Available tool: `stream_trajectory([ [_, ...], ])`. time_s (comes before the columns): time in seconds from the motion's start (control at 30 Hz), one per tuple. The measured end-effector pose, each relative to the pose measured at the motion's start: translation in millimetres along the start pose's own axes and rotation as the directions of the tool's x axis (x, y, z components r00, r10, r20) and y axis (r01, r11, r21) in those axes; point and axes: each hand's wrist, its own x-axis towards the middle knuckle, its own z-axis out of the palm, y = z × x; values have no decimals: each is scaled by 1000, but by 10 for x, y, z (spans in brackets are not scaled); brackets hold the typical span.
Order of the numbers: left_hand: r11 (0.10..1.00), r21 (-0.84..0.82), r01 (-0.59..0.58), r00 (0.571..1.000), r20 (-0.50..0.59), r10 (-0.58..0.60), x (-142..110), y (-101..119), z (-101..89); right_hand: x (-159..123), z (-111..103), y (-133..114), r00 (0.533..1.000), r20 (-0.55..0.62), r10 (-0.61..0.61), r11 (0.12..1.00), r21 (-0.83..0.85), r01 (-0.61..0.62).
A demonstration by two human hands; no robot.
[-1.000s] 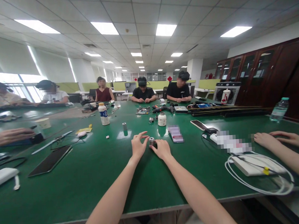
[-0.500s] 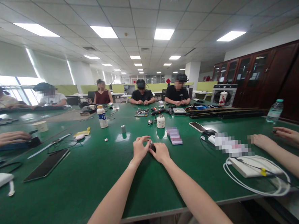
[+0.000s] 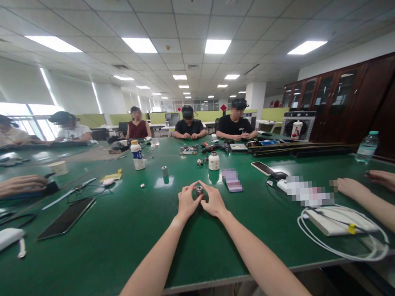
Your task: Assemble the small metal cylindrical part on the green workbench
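Observation:
A small grey metal cylinder [image 3: 199, 190] stands upright on the green table, its round top facing up between my hands. My left hand [image 3: 188, 202] curves round its left side with thumb and fingers. From the right, my right hand [image 3: 213, 199] closes on it, and the fingertips of both hands meet just behind it. The thumbs come together in front and hide its lower part. Farther off to the left, a similar grey cylinder [image 3: 165, 171] stands by itself. A white jar [image 3: 213, 161] without a lid is beyond my right hand.
A phone with a blurred screen [image 3: 232, 180] lies right of my hands. Beyond are a labelled bottle [image 3: 137, 155] and a power drill [image 3: 217, 147]. A dark tablet [image 3: 66, 218] lies left. Coiled white cable [image 3: 345, 258] and another person's hands [image 3: 354, 187] are at right.
My right fingers have stretched forward to meet the left fingertips behind the metal cylinder. The cylinder's top shows more plainly now. The whole view has shifted slightly.

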Motion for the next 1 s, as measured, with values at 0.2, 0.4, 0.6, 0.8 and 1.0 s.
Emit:
stream_trajectory([
  [0.2, 998, 3, 61, 998, 32, -61, 11, -86, 59, -3, -7, -42, 998, 10, -67, 996, -58, 67],
  [0.4, 997, -48, 61, 998, 32, -60, 5, -76, 54, 15, -3, -83, 996, -50, -69, 996, -63, 66],
  [0.6, 996, -60, 59, 997, 43, -57, -22, -14, 32, 89, 19, -37, 986, -164, -32, 991, 125, 53],
  [0.8, 996, -75, 44, 996, 75, -38, -29, 21, 28, 183, 39, 52, 957, -219, 190, 904, 420, -84],
  [1.0, 997, -68, 48, 996, 83, -42, -33, 32, 8, 316, 18, 40, 952, -196, 233, 875, 471, -117],
])
